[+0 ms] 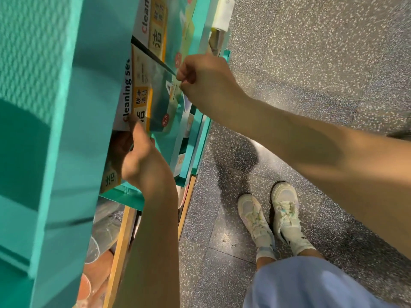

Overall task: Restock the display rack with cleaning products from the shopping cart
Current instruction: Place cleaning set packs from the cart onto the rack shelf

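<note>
A teal and white pack labelled "Cleaning set" [153,101] stands in the teal display rack [73,107] at the left. My right hand [206,83] pinches the pack's top edge between curled fingers. My left hand [140,156] grips the pack's lower corner from below, with the thumb on the front. A second pack of the same kind [155,25] sits just beyond it on the same shelf. Another pack [111,176] shows partly under my left hand. The shopping cart is out of view.
The rack's shelf lips [195,147] jut toward the aisle. Below, a wooden-edged shelf [120,247] holds wrapped goods. My feet in pale sneakers [269,221] stand on speckled terrazzo floor [311,63] to the right. A white fitting [222,14] hangs at the rack's far end.
</note>
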Demonstrator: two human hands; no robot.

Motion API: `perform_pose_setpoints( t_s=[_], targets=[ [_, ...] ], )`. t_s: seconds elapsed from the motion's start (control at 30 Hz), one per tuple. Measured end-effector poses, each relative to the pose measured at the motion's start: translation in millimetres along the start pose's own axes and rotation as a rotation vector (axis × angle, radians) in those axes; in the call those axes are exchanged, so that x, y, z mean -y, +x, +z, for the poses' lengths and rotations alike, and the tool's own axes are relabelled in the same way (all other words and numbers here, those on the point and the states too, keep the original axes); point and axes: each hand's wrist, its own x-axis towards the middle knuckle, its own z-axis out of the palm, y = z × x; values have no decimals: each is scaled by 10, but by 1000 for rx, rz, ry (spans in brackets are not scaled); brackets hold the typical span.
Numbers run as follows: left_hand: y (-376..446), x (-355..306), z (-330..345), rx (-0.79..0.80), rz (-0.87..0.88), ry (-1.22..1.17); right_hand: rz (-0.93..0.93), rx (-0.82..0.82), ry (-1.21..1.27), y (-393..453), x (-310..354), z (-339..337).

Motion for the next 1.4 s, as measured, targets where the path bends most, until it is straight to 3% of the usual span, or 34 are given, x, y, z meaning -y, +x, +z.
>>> perform_pose_setpoints(
  t_s=[0.17,0.27,0.37,0.47,0.7,0.97,1.13,1.27,1.4],
  targets=[
    [-175,-48,77,-192,-54,-95,-43,-37,-24,-352,-212,-239],
    [-318,-31,52,-124,-49,22,-8,-37,-81,-541,-233,-447],
    [-519,-114,90,3,44,296,8,-36,-159,-777,-192,-730],
    [-874,-469,195,143,313,439,19,-91,-228,-1026,-90,-1078],
    [-2020,-1608,445,517,689,452,97,-370,-347,-1808,399,-2272],
    [-4014,-2691,493,946,1060,393,304,-739,-371,-3496,1043,-3801],
    [-5312,-2743,394,1224,1304,346,462,-1007,-314,-4843,1024,-4219],
    [-6244,-2527,280,1478,1371,390,657,-1234,-101,-5818,922,-4196],
    [-6965,-2135,118,1632,1423,412,801,-1334,5,-6524,778,-4082]
  ],
)
